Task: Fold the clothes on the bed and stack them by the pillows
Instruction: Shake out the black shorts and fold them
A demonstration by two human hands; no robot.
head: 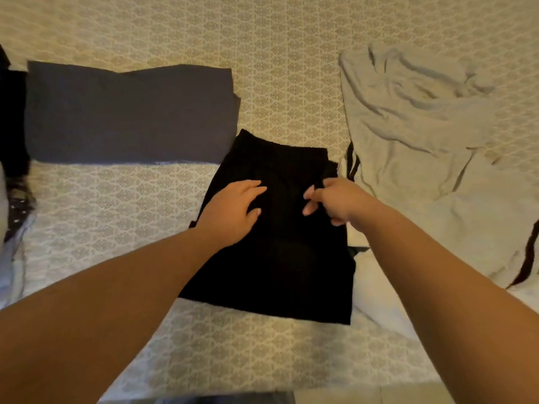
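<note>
Black garment [280, 228]: lies flat at the centre of the bed, a gathered waistband at its 12 o'clock end; its folds are hard to read in the dark cloth.
Left hand [233, 211]: rests palm-down on the black garment's 9 o'clock side, fingers straight and slightly spread, holding nothing.
Right hand [335, 199]: at the garment's 3 o'clock edge, fingers curled; they seem to pinch the cloth's edge, though black on black makes the grip hard to confirm.
Dark grey garment [128, 112]: folded flat at 10 o'clock, its corner touching the black garment's waistband end.
Light grey garment [423, 147]: unfolded and rumpled at 2 to 3 o'clock, dark stripes along its edges, cut off by the right border.
Dark items [13, 126]: at 9 o'clock, cut off by the left border; what they are cannot be told.
White cloth [376, 287]: at 4 o'clock, partly under the right forearm and the black garment; kind unclear.
Bedspread [262, 39]: cream with a repeating ornamental print, covering the bed across the whole view.
Dark shape [224, 399]: at 6 o'clock, cut off by the lower edge, not identifiable.
</note>
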